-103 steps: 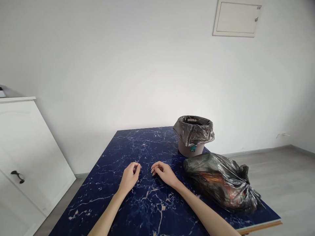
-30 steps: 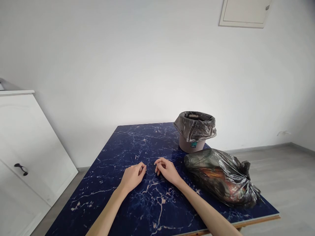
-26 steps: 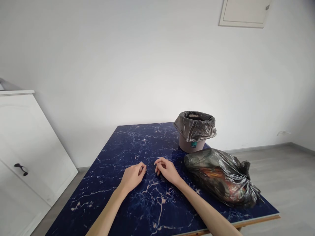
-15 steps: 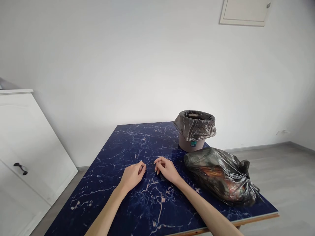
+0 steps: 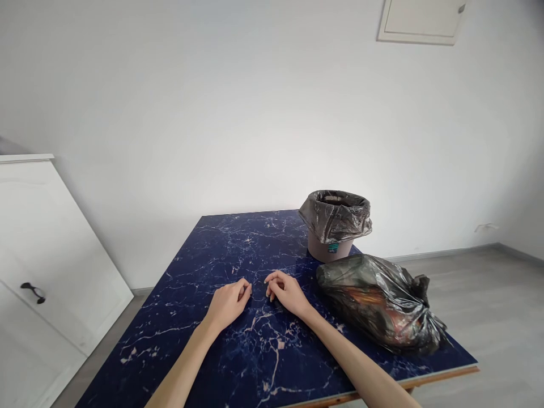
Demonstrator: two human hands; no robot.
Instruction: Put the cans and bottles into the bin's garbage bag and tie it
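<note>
Both hands down on the dark blue marbled worktop (image 5: 238, 243), side by side near the middle, knuckles up. The left hand (image 5: 227, 303) lies palm down, its fingers (image 5: 242, 290) loosely curled in, gripping nothing. The right hand (image 5: 289, 293) sits just beside it, a small gap between the two, fingertips tucked under in the same loose curl and likewise empty. Just to the right of the right hand lies a full black bag (image 5: 378, 300), knotted at its far right end and slumped on its side along the worktop's right edge, with something orange showing dimly through the plastic. The hand is near it but not touching. Behind the bag, upright at the worktop's far right corner, stands a small brown bin (image 5: 334, 249) with a black liner (image 5: 335, 218) folded over its rim. Off to the left, a white cabinet (image 5: 42, 255) with a dark handle; grey floor (image 5: 488, 294) on the right
</note>
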